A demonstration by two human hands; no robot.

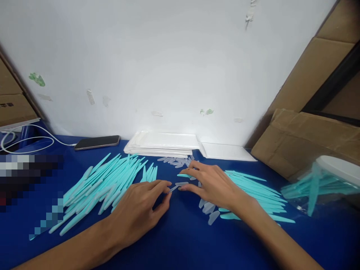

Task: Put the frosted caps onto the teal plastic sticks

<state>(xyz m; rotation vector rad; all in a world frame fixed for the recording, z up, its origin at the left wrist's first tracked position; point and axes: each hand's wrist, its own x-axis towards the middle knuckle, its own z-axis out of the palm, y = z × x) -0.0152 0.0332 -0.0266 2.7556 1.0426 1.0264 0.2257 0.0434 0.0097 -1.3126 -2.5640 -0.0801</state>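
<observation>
My left hand (143, 200) pinches a small translucent blade cap (173, 188) between thumb and fingertips, low over the blue table. My right hand (209, 183) is curled around a turquoise eyebrow razor (183, 175), whose narrow end sticks out leftward under the index finger. Its thumb lies at another translucent cap (183, 184), close to the left fingertips; the palm side is hidden. Left of my hands lies a large heap of turquoise razors (104, 183), many with pale capped ends. A second heap of razors (255, 195) lies partly behind my right forearm.
Loose caps (209, 208) lie below my right hand, with more caps (178, 161) behind it. White flat packets (165, 140) are stacked against the wall. A phone (97, 142) on a white cable lies back left. At right are a clear tub of razors (323, 187) and a cardboard box (306, 142).
</observation>
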